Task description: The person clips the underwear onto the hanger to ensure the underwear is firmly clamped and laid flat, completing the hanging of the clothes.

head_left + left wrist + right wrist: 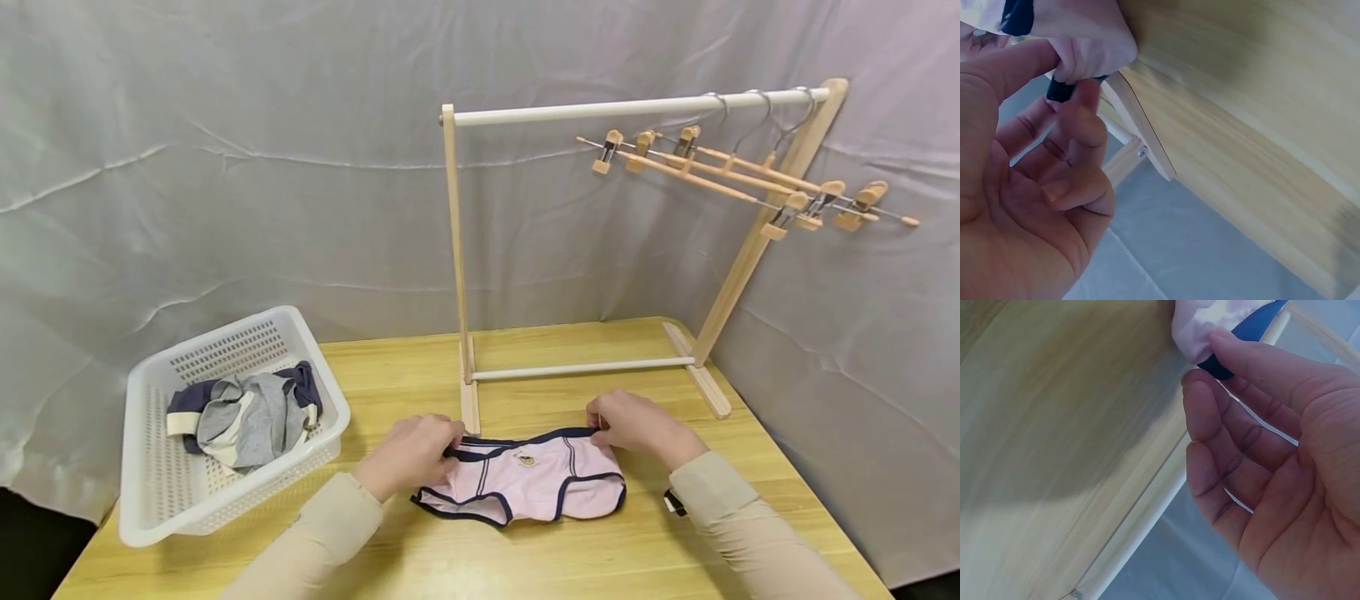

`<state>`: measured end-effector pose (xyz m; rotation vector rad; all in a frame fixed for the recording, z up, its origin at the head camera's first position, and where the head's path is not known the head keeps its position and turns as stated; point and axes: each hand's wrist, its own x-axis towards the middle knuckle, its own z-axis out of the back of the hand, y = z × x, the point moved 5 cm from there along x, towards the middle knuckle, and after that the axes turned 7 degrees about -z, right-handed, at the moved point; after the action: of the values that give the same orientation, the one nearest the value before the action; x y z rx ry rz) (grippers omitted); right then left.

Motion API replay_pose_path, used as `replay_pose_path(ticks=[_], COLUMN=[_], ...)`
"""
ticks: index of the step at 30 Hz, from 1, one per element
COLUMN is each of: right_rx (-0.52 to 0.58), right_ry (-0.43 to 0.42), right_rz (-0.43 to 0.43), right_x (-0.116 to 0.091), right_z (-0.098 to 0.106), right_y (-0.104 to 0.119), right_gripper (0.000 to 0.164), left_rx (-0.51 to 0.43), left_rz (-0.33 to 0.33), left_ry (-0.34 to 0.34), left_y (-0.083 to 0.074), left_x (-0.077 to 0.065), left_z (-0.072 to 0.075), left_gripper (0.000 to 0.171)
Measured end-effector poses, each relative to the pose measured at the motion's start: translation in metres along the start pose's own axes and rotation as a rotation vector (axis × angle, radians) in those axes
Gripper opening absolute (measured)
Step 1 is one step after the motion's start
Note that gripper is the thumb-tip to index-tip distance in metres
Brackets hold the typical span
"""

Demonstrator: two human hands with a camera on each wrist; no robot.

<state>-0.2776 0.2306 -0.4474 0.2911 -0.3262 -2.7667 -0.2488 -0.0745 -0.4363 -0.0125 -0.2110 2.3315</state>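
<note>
Pink underpants with navy trim and a small printed motif stand out in the head view, held at the waistband over the table's front middle. At the left end of that waistband, my left hand pinches the navy edge between thumb and fingers. My right hand grips the opposite end. The left wrist view has pink cloth bunched at the left fingertips. In the right wrist view, the navy band lies between thumb and index finger, while the other fingers curl loosely below.
A white perforated basket with grey and navy clothes stands at the left. Behind the hands rises a wooden rack with a white rail. Several clip hangers hang at its right end. A small black-and-white item lies by the right sleeve.
</note>
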Motion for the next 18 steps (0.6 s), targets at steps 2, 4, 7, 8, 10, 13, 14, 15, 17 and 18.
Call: replay_pose_path(ticks=[2,4,7,8,10,13,14,15,17,18], right_rx=[-0.004,-0.006,-0.004,-0.003,-0.004,-0.006,-0.008,-0.009,-0.009,-0.007], right_ry=[-0.001,-0.001,-0.001,-0.001,-0.002,-0.010,-0.013,-0.016,-0.025,-0.030], right_rz=[-0.002,-0.001,0.002,0.003,0.008,0.019,0.023,0.025,0.033,0.039], right_x=[0.000,0.000,-0.001,-0.001,-0.002,-0.003,-0.003,-0.003,-0.004,-0.004], right_z=[0.000,0.000,0.001,0.001,0.002,0.005,0.005,0.006,0.008,0.009], right_y=[-0.001,-0.001,-0.002,-0.002,-0.002,-0.002,-0.002,-0.002,-0.001,-0.001], right_gripper=[0.017,0.017,0.017,0.017,0.018,0.019,0.019,0.019,0.020,0.020], left_rx=[0.015,0.031,0.039,0.034,0.019,-0.012,-0.021,-0.031,-0.047,-0.055], left_rz=[0.008,0.007,-0.006,-0.007,-0.005,0.002,0.004,0.008,0.012,0.014], left_ry=[0.000,-0.001,-0.012,-0.015,-0.024,-0.036,-0.041,-0.043,-0.046,-0.046], left_y=[0.000,0.000,0.000,0.000,0.001,0.004,0.005,0.006,0.010,0.011], left_x=[-0.001,-0.003,-0.004,-0.004,-0.005,-0.006,-0.006,-0.007,-0.007,-0.008], left_z=[0.001,0.001,0.003,0.003,0.004,0.007,0.008,0.009,0.012,0.013], left_gripper=[0.019,0.019,0.019,0.020,0.023,0.027,0.027,0.028,0.028,0.027])
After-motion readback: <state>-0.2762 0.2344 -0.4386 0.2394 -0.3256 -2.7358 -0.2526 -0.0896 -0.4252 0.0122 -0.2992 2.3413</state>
